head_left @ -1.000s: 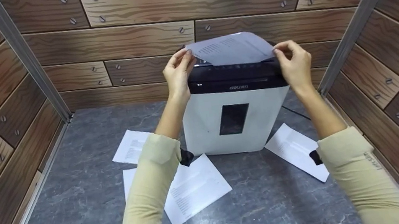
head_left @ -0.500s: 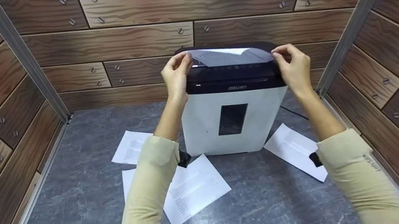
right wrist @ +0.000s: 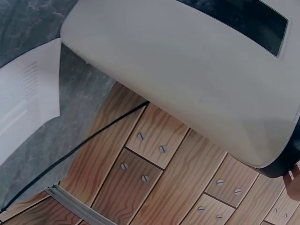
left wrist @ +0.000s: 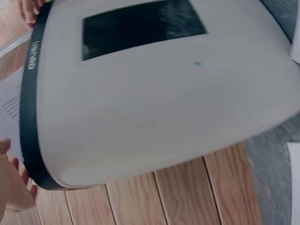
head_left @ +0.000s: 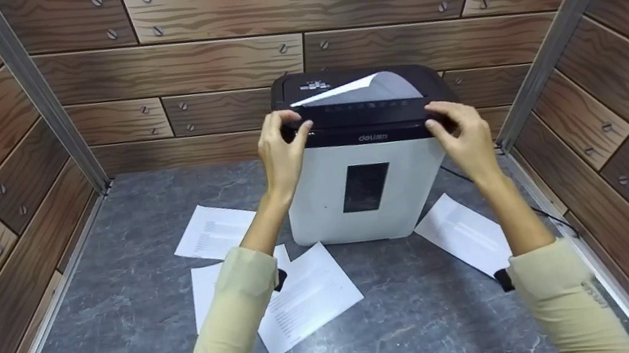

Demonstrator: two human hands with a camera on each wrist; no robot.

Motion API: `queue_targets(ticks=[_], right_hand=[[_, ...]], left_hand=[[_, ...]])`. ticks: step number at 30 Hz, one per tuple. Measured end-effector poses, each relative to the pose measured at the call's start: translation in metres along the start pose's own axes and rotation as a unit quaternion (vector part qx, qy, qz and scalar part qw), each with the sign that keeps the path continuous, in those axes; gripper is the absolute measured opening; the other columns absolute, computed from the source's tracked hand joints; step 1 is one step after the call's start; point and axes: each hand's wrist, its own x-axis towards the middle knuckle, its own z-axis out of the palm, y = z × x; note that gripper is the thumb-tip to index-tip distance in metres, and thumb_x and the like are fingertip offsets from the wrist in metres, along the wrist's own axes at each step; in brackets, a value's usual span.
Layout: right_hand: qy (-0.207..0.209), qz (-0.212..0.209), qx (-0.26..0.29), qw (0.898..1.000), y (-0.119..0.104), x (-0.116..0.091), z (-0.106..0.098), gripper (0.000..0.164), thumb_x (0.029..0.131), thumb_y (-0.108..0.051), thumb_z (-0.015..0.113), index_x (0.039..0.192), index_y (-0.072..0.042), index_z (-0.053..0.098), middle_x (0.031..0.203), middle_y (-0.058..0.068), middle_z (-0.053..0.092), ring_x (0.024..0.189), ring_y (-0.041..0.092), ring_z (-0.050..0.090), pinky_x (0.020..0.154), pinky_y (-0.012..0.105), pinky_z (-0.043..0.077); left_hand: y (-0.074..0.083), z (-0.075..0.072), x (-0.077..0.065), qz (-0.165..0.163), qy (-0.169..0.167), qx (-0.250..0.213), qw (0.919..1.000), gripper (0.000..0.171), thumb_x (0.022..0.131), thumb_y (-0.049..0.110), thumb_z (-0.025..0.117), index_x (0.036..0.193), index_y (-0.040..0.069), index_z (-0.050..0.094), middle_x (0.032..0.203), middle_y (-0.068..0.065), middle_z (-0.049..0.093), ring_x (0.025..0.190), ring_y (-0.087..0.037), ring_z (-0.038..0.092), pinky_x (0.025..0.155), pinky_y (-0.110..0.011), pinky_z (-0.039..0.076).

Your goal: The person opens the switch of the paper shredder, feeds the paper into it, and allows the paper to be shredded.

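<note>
A black-topped white paper shredder [head_left: 317, 194] stands upright, with a printed sheet of paper [head_left: 391, 86] sticking up, curled, from its top. My left hand [head_left: 281, 156] is at the top's front left corner, thumb and fingers apart, clear of the sheet. Opposite it, my right hand [head_left: 464, 135] is at the front right corner, its fingers bent loosely with nothing between them. Whether either hand touches the black rim is hard to tell. The left wrist view shows the sheet [left wrist: 10, 110] beyond the rim; the right wrist view catches only a few fingertips [right wrist: 293, 180].
Printed sheets lie on the grey marbled surface: one at the left [head_left: 212, 232], overlapping ones in front [head_left: 309, 298], another at the right [head_left: 462, 236]. A black cord [head_left: 557, 219] runs out on the shredder's right. Wood-patterned walls [head_left: 207, 8] enclose three sides.
The sheet has sunk lower into the shredder and folded over. Both hands have let go of its corners and dropped slightly toward the shredder's front edge.
</note>
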Motion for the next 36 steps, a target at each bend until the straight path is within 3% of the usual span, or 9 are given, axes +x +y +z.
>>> queue_targets(ticks=[2, 5, 9, 20, 36], right_hand=[[-0.015, -0.026, -0.004, 1.0, 0.002, -0.005, 0.003, 0.025, 0.083, -0.006, 0.068, 0.107, -0.003, 0.067, 0.113, 0.011, 0.062, 0.11, 0.03, 0.051, 0.101, 0.039, 0.03], [-0.02, -0.051, -0.018, 0.998, 0.004, -0.011, 0.007, 0.027, 0.083, -0.005, 0.067, 0.11, -0.003, 0.066, 0.118, 0.012, 0.06, 0.117, 0.033, 0.046, 0.108, 0.041, 0.019], [-0.004, -0.056, -0.028, 0.998, 0.005, -0.016, 0.013, 0.027, 0.084, -0.006, 0.066, 0.111, -0.004, 0.065, 0.118, 0.011, 0.059, 0.118, 0.032, 0.044, 0.109, 0.04, 0.014], [0.029, -0.052, -0.035, 0.998, 0.005, -0.02, 0.021, 0.025, 0.085, -0.004, 0.063, 0.111, -0.005, 0.065, 0.119, 0.01, 0.059, 0.118, 0.03, 0.044, 0.109, 0.042, 0.013], [0.034, -0.045, -0.035, 0.998, 0.007, -0.022, 0.021, 0.026, 0.086, -0.003, 0.062, 0.112, -0.005, 0.064, 0.12, 0.009, 0.058, 0.119, 0.028, 0.043, 0.109, 0.041, 0.011]], left_hand=[[-0.006, 0.0, -0.006, 0.066, -0.023, 0.017, 0.9974, 0.017, 0.079, 0.013, 0.073, 0.089, 0.002, 0.065, 0.093, -0.007, 0.062, 0.093, -0.019, 0.056, 0.094, -0.03, 0.038], [-0.016, 0.001, -0.012, 0.147, -0.05, 0.042, 0.987, 0.018, 0.079, 0.014, 0.073, 0.093, 0.004, 0.069, 0.1, -0.008, 0.063, 0.102, -0.021, 0.054, 0.103, -0.036, 0.03], [-0.026, 0.0, -0.016, 0.199, -0.059, 0.064, 0.9762, 0.022, 0.08, 0.014, 0.071, 0.1, 0.006, 0.069, 0.107, -0.008, 0.062, 0.11, -0.023, 0.051, 0.105, -0.038, 0.027], [-0.027, 0.001, -0.016, 0.209, -0.053, 0.068, 0.974, 0.025, 0.082, 0.013, 0.069, 0.105, 0.004, 0.069, 0.109, -0.008, 0.062, 0.109, -0.022, 0.051, 0.104, -0.037, 0.028], [-0.023, 0.003, -0.018, 0.187, -0.059, 0.068, 0.9783, 0.025, 0.08, 0.012, 0.07, 0.104, 0.005, 0.07, 0.108, -0.008, 0.063, 0.109, -0.024, 0.051, 0.105, -0.036, 0.027]])
